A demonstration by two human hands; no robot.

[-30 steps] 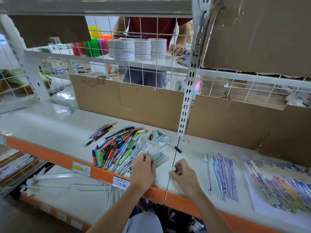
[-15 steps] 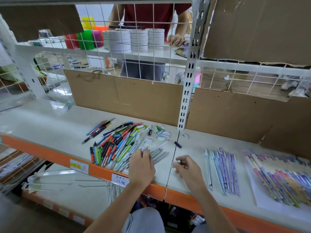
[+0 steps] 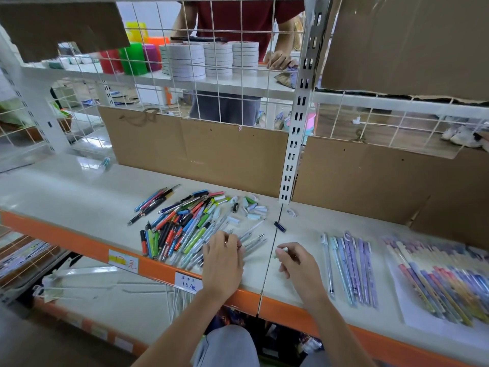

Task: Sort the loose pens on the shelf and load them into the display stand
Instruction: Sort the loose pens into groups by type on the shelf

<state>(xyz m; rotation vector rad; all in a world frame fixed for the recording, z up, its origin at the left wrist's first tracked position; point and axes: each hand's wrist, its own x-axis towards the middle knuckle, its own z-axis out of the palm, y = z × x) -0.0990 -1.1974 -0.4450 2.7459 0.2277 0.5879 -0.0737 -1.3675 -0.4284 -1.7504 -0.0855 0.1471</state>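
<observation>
Both hands [image 3: 223, 263] shifted slightly on pale shelf [image 3: 79, 197] before cardboard backing [image 3: 211, 154]

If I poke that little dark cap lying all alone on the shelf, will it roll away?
Probably a little. The dark cap looks round and short, so a poke across it might roll it over the smooth, glossy shelf. It looks tiny and likely light, and nothing touches it to stop it.
</observation>
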